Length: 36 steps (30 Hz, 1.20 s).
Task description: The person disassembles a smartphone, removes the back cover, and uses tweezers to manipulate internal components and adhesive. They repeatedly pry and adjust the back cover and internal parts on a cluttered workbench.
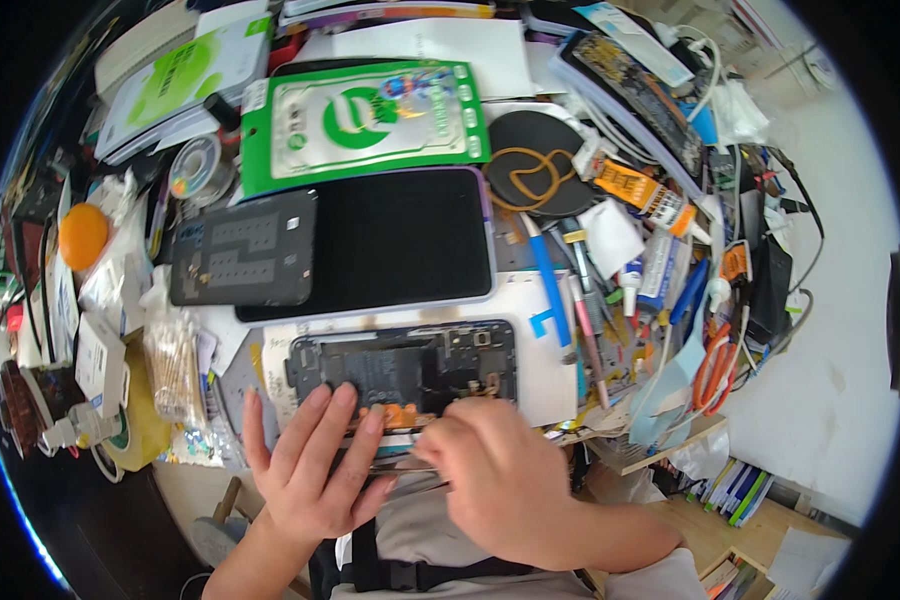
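An opened smartphone [375, 365] with its inner parts bare lies lengthwise before me on a white board [552, 385]. My left hand [315, 470] spreads its fingers over the phone's near left part, fingertips touching it. At the phone's near edge my right hand [500, 465] is closed, thumb and fingers pinched together by an orange flex cable [402, 416]. Whatever it pinches is too small or hidden to make out. Just beyond the opened phone lies a black-screened phone or tablet [400, 240] in a pale purple case. A dark phone back panel [245, 250] overlaps its left end.
Blue tweezers [548, 285], orange-handled scissors [715, 370] and glue tubes [655, 200] crowd the right. Farther back are a green-and-white packet [365, 125] and a black round pad [530, 140]. Cotton swabs [177, 375], a solder spool [200, 168] and an orange ball-like object [82, 237] are at left.
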Each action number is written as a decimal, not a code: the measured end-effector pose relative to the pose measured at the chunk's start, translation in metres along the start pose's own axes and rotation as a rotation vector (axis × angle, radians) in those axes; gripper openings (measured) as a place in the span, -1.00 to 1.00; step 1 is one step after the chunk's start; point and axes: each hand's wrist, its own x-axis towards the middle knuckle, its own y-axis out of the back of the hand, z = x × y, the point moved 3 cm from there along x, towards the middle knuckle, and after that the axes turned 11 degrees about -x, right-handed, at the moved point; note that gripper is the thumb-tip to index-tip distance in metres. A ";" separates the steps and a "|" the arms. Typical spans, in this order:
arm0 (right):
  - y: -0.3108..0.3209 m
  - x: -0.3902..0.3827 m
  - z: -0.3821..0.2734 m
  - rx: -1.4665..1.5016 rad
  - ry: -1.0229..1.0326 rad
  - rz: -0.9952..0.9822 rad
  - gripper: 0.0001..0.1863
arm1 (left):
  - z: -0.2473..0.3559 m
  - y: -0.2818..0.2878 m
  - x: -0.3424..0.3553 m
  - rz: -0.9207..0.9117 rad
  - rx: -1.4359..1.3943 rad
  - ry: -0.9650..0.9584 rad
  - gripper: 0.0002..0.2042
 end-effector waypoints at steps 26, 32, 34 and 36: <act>0.035 -0.034 0.012 0.865 -0.216 -0.376 -0.83 | 0.024 0.029 -0.007 0.093 -0.345 -0.020 -0.54; 0.011 -0.042 -0.003 1.021 -0.217 -0.608 -0.81 | 0.042 0.022 -0.026 0.105 -0.573 -0.056 -0.64; 0.012 -0.039 -0.006 1.115 -0.251 -0.523 -0.79 | 0.038 0.023 -0.033 0.147 -0.528 -0.077 -0.71; 0.014 -0.036 -0.007 1.064 -0.290 -0.467 -0.76 | 0.031 0.027 -0.039 0.133 -0.504 -0.028 -0.72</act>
